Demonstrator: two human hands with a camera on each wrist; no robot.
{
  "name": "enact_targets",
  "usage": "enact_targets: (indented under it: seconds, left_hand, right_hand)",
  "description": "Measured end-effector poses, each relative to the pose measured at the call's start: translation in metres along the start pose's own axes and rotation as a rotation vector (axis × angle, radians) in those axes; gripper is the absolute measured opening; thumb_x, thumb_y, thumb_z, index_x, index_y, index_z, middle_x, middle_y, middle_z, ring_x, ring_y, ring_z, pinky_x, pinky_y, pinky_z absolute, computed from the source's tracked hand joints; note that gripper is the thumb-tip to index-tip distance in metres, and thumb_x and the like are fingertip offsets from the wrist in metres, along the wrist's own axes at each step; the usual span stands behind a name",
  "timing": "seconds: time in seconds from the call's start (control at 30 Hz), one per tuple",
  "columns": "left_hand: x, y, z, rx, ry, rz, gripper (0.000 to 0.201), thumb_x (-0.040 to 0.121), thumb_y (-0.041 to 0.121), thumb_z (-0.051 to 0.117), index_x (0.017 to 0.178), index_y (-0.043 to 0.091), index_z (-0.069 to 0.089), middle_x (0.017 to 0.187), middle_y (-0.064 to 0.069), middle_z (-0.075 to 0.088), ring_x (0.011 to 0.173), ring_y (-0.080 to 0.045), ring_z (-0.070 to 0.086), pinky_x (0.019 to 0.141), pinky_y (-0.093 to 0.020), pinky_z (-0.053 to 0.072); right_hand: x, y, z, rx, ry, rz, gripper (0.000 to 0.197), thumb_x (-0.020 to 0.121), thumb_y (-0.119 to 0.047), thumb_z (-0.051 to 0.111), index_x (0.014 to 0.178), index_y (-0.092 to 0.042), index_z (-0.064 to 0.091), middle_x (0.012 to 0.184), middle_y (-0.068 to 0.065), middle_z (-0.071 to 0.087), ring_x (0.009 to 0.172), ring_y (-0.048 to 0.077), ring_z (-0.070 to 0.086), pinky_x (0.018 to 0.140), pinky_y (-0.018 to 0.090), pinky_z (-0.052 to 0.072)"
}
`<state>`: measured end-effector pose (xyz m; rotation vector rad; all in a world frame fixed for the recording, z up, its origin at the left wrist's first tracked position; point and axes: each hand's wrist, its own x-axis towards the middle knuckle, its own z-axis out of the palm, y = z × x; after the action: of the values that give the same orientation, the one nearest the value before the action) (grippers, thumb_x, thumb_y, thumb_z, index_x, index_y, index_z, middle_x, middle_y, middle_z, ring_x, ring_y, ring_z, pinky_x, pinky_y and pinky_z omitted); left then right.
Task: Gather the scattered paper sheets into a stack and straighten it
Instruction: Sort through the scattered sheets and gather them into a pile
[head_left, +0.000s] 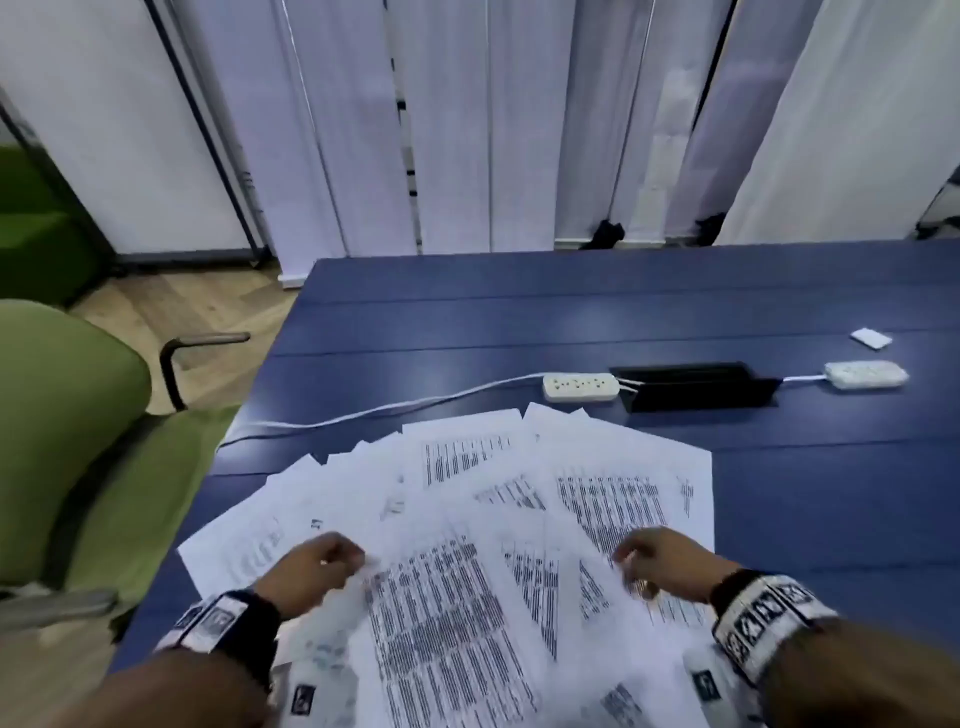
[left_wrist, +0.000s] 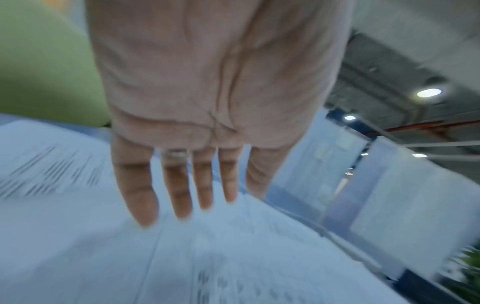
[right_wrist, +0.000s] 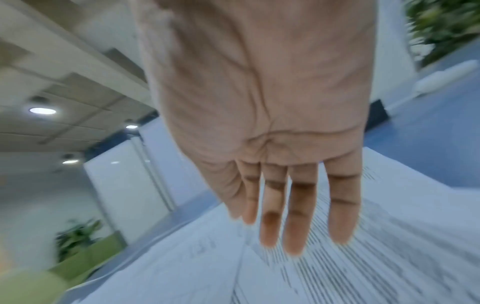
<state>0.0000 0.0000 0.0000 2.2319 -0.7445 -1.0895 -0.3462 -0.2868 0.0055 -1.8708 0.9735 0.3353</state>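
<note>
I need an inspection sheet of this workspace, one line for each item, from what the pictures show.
Surface: blue table, mostly bare at the far side.
Job's things: paper sheets fanned out, overlapping, not yet stacked.
Clutter: small white card.
Hands: left hand and right hand over the sheets, fingers straight, holding nothing.
Cables: two power strips, white cable, black cable box.
Surroundings: green chair, vertical blinds.

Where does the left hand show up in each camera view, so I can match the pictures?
Head: left hand at lower left, over the spread paper sheets.
Left wrist: it fills the upper middle, fingers straight, pointing down at the sheets.
Right wrist: not in it; only the right hand shows.
Shared landmark: the printed sheets on the blue table.
</note>
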Motion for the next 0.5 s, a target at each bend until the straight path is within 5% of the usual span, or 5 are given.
enact_targets:
  seconds: [0.1, 0.17, 0.23, 0.4, 0.5]
  left_hand:
    - [0.033, -0.01, 0.008, 0.049, 0.29, -0.149, 0.034, 0.088, 0.024, 0.068, 0.116, 0.005, 0.059, 0.117, -0.016, 0.063, 0.098, -0.031, 0.061, 0.078, -0.031, 0.049]
    - [0.037, -0.018, 0.022, 0.08, 0.386, -0.331, 0.051, 0.086, 0.03, 0.067, 0.128, 0.007, 0.051, 0.134, -0.022, 0.05, 0.117, -0.041, 0.052, 0.099, -0.041, 0.043]
    - [0.029, -0.02, 0.045, 0.114, 0.453, -0.444, 0.061, 0.085, 0.036, 0.066, 0.136, 0.009, 0.044, 0.139, -0.023, 0.04, 0.125, -0.044, 0.041, 0.106, -0.044, 0.032]
    - [0.028, -0.002, 0.086, -0.068, 0.471, -0.306, 0.083, 0.083, 0.03, 0.071, 0.147, 0.005, 0.027, 0.147, -0.023, 0.034, 0.134, -0.039, 0.033, 0.11, -0.044, 0.025]
    - [0.031, 0.004, 0.092, -0.333, 0.418, -0.129, 0.085, 0.085, 0.014, 0.072, 0.15, 0.005, 0.016, 0.148, -0.018, 0.035, 0.135, -0.032, 0.039, 0.11, -0.035, 0.03]
  right_hand:
    - [0.032, 0.002, 0.003, 0.055, 0.319, 0.102, 0.018, 0.09, -0.016, 0.06, 0.106, -0.009, 0.061, 0.095, 0.013, 0.068, 0.066, 0.019, 0.06, 0.065, 0.027, 0.049]
    - [0.043, 0.003, 0.015, 0.033, 0.435, 0.199, 0.03, 0.09, -0.027, 0.06, 0.115, -0.01, 0.058, 0.109, 0.013, 0.064, 0.089, 0.027, 0.063, 0.077, 0.028, 0.05]
    - [0.049, 0.006, 0.036, -0.044, 0.479, 0.246, 0.042, 0.091, -0.037, 0.058, 0.122, -0.01, 0.056, 0.123, 0.016, 0.057, 0.107, 0.032, 0.059, 0.093, 0.035, 0.048]
    - [0.038, -0.035, 0.078, 0.114, 0.271, 0.112, 0.065, 0.096, -0.05, 0.044, 0.144, -0.007, 0.032, 0.148, 0.01, 0.039, 0.13, 0.029, 0.045, 0.108, 0.036, 0.035]
    - [0.031, -0.053, 0.093, 0.26, 0.097, 0.051, 0.074, 0.091, -0.047, 0.055, 0.146, -0.007, 0.029, 0.145, 0.005, 0.04, 0.136, 0.026, 0.037, 0.11, 0.03, 0.029]
